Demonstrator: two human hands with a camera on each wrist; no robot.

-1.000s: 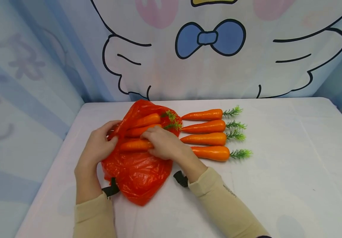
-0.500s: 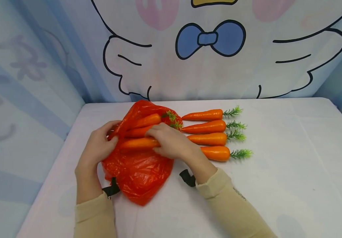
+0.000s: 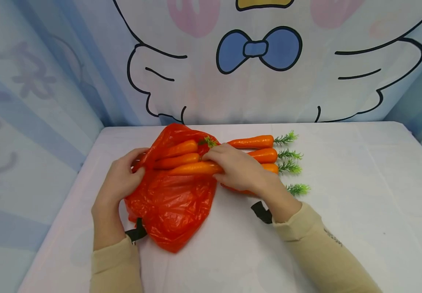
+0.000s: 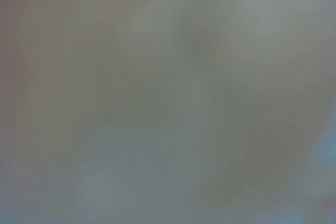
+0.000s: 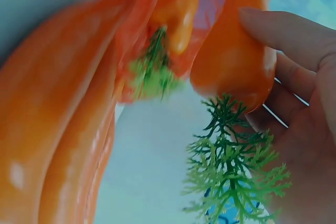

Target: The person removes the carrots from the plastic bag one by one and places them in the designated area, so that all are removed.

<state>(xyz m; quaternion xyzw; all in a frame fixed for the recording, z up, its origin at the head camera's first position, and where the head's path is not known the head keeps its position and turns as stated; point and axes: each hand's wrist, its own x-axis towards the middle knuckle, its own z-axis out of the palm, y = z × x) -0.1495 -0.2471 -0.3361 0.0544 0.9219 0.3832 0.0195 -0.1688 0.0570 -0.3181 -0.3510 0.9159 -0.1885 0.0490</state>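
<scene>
A red plastic bag lies on the table with its mouth toward the right. My left hand grips the bag's left side, thumb in front and fingertips hidden in the plastic. My right hand holds a carrot near its leafy end, the tip pointing left over the bag. In the right wrist view, thumb and fingers are round that carrot just above its green leaves. Two more carrots lie in the bag, an upper carrot and a lower carrot. The left wrist view is only blur.
Right of the bag, several carrots lie in a row, leaves to the right; the farthest carrot shows best, while my right hand and forearm partly cover the nearer ones. The white table meets a printed curtain at its back edge.
My right hand has pulled the carrot to the right and slightly away from me, so more of it lies outside the bag. My left hand keeps its hold on the bag.
</scene>
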